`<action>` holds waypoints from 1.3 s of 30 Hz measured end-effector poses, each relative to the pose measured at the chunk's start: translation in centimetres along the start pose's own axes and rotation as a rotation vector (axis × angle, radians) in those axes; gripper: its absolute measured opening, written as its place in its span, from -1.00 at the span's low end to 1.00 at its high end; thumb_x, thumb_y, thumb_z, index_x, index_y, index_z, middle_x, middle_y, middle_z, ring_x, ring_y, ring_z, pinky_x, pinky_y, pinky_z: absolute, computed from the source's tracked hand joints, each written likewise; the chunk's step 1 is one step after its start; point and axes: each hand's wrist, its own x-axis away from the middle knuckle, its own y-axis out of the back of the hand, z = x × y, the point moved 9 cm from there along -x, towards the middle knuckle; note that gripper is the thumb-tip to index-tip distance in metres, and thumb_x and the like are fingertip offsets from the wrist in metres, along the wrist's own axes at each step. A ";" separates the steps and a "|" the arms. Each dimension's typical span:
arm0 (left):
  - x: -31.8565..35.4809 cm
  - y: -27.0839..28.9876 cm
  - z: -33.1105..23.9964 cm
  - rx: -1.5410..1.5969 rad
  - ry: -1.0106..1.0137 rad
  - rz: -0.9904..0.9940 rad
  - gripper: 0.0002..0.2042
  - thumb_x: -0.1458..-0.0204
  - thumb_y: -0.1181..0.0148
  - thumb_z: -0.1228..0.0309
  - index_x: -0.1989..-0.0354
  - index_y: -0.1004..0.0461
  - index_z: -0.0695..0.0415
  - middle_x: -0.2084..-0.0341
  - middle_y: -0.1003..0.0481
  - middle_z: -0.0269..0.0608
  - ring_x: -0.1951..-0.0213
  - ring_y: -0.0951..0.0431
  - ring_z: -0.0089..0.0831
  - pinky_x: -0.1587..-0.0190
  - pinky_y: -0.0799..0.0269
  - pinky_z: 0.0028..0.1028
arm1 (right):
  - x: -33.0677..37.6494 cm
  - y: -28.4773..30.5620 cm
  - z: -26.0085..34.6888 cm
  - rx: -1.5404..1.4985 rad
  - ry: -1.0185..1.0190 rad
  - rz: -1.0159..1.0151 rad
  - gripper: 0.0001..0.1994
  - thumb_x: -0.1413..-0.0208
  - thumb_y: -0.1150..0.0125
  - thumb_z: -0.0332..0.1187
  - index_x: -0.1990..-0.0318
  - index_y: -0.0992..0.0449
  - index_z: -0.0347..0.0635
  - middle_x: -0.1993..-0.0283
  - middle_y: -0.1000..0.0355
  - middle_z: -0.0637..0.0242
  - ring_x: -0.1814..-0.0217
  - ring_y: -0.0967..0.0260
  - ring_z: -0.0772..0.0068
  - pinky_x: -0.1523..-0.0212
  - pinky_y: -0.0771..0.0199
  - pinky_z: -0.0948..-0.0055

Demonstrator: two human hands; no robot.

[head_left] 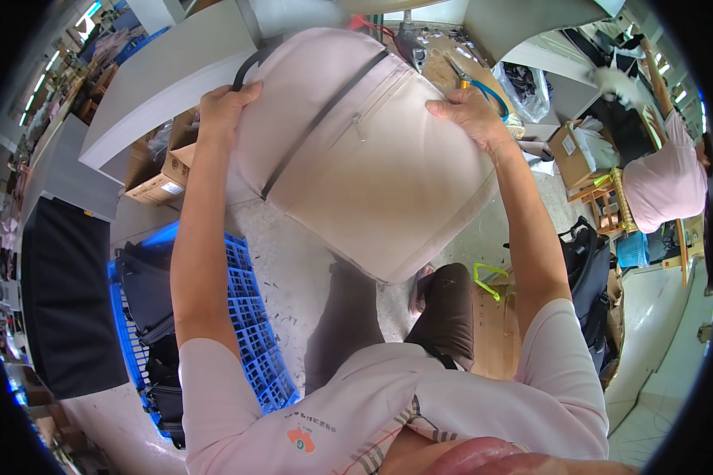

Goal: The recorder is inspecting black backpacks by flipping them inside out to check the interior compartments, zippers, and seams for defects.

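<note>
At left, a blue lattice crate (249, 305) holding black bags (146, 285) stands on the floor (281, 245). The left hand (223, 107) grips the upper-left edge of a pale fabric piece (396, 190), thumb on its face, near a black loop (248, 73). The piece hangs tilted between both hands above the floor; a black band (325, 123) and a zipper (358, 123) mark its face. The right hand (471, 119) pinches the opposite edge. Scissors (465, 83) appear just beyond; contact cannot be told. Judged risks: uneven pulling could crease the cloth; a slackened grip could drop it; swinging toward the blades could snag it.
</note>
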 end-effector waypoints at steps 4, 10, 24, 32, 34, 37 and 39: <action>-0.3 -0.5 -0.1 -0.020 -0.017 0.021 -0.77 0.34 -0.27 0.51 0.47 -0.43 0.35 0.57 -0.44 -0.16 0.54 -0.42 -0.44 0.46 -0.33 -0.53 | 1.0 0.1 -0.2 0.040 -0.020 -0.005 -0.63 0.22 -0.29 -0.21 0.39 -0.45 -0.41 0.55 -0.38 0.30 0.59 -0.30 0.62 0.58 -0.30 0.65; -0.3 -2.3 0.4 -0.049 -0.012 0.076 -0.78 0.35 -0.25 0.54 0.49 -0.42 0.39 0.58 -0.43 -0.13 0.56 -0.42 -0.44 0.49 -0.34 -0.52 | 2.9 0.3 -1.9 -0.040 -0.062 -0.026 -0.71 0.18 -0.27 -0.21 0.57 -0.42 -0.28 0.64 -0.28 0.49 0.66 -0.14 0.73 0.66 -0.16 0.68; 15.5 -5.0 -9.3 -0.912 -1.138 -0.049 -0.42 0.39 -0.32 0.33 0.12 -0.30 0.29 0.41 -0.45 -0.05 0.39 -0.47 -0.26 0.22 -0.32 -0.44 | 10.9 -5.2 8.7 0.155 0.454 0.266 -0.85 0.17 -0.21 -0.35 0.52 -0.45 -0.25 0.69 -0.29 0.34 0.62 -0.24 0.57 0.56 -0.21 0.56; 18.6 2.3 -3.2 -0.525 -0.006 0.480 -0.75 0.32 -0.23 0.40 0.40 -0.45 0.23 0.60 -0.42 -0.36 0.55 -0.36 -0.65 0.49 -0.26 -0.59 | 15.8 -13.9 21.7 0.433 1.248 0.093 -0.79 0.26 -0.12 -0.38 0.39 -0.34 -0.22 0.50 -0.28 0.17 0.43 -0.24 0.17 0.44 -0.24 0.32; 20.3 12.0 -2.7 -0.390 0.042 0.022 -0.64 0.40 -0.24 0.46 0.33 -0.39 0.31 0.56 -0.42 -0.31 0.50 -0.39 -0.60 0.39 -0.28 -0.63 | 17.2 -8.5 21.2 0.257 1.034 -0.388 -0.74 0.23 -0.13 -0.51 0.29 -0.33 -0.24 0.54 -0.26 0.22 0.51 -0.23 0.22 0.51 -0.22 0.38; 25.2 19.0 -2.3 0.052 -0.060 -0.027 -0.48 0.25 -0.23 0.38 0.08 -0.24 0.37 0.27 -0.41 -0.01 0.22 -0.44 -0.26 0.12 -0.34 -0.35 | 16.7 -10.7 10.1 -0.042 0.470 -0.121 -0.75 0.05 -0.03 -0.22 0.37 -0.39 -0.27 0.57 -0.33 0.27 0.52 -0.30 0.44 0.46 -0.29 0.52; 28.2 21.3 -1.8 0.067 -0.197 -0.188 -0.49 0.21 -0.21 0.34 0.08 -0.24 0.35 0.25 -0.41 -0.05 0.25 -0.45 -0.27 0.15 -0.36 -0.33 | 20.8 -16.8 3.1 -0.134 0.036 0.431 -0.56 0.05 -0.04 -0.11 0.09 -0.29 -0.24 0.30 -0.35 0.25 0.31 -0.31 0.47 0.31 -0.31 0.53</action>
